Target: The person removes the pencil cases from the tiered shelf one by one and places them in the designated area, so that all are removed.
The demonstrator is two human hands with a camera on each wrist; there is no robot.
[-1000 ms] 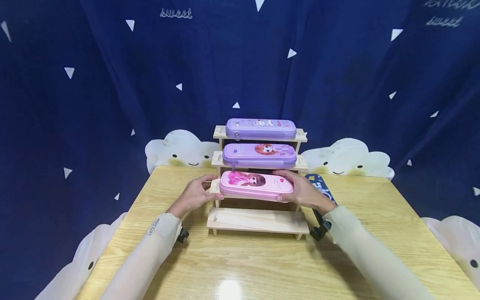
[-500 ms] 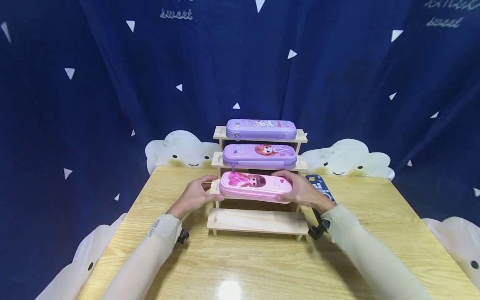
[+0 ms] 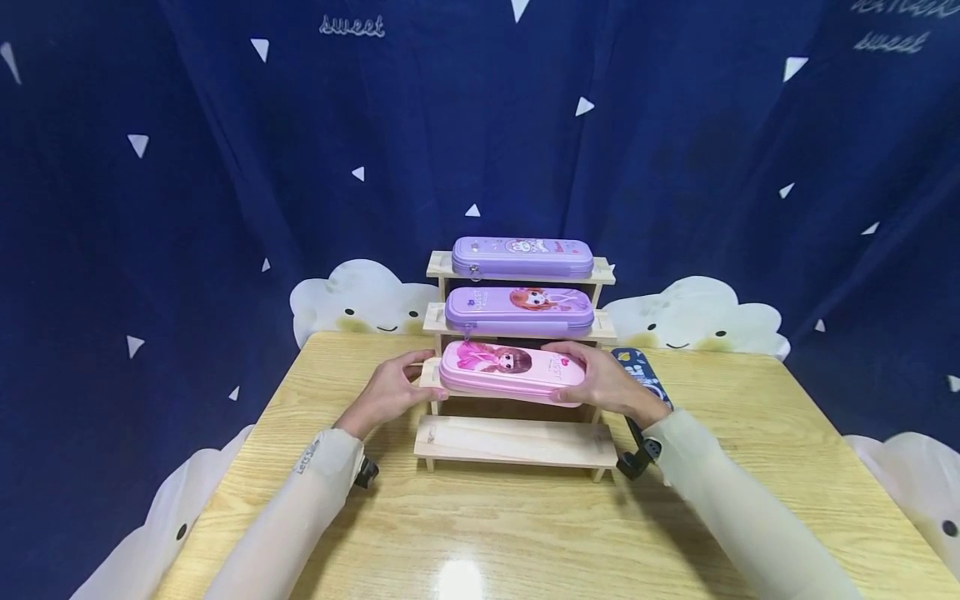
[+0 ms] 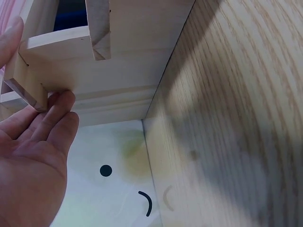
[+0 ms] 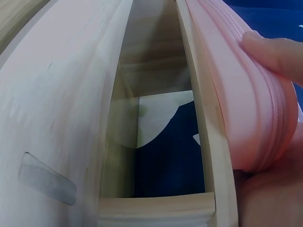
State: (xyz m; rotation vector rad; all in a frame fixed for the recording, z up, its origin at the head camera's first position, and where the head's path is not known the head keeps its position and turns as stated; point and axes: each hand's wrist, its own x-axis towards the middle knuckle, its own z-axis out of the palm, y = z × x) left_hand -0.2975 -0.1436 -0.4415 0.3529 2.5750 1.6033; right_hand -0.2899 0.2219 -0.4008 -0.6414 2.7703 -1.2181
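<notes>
A pink pencil case (image 3: 491,379) with a cartoon girl on its lid lies along the third step down of a stepped wooden stand (image 3: 517,442). My right hand (image 3: 609,385) grips its right end, thumb in front and fingers behind. In the right wrist view, the case (image 5: 236,90) sits against the board's edge. My left hand (image 3: 386,393) holds the left end of that step. The left wrist view shows its fingers (image 4: 59,118) behind the board and the thumb near the case. Two purple pencil cases rest above, one (image 3: 517,310) on the second step, another (image 3: 522,258) on top.
A dark blue pencil case (image 3: 641,371) lies on the wooden table (image 3: 480,525) right of the stand, partly hidden by the right wrist. The lowest step is bare. Behind hangs a navy curtain (image 3: 480,125) with white triangles and clouds.
The right hand shifts very slightly to the left on the pink pencil case. The left hand stays at the stand.
</notes>
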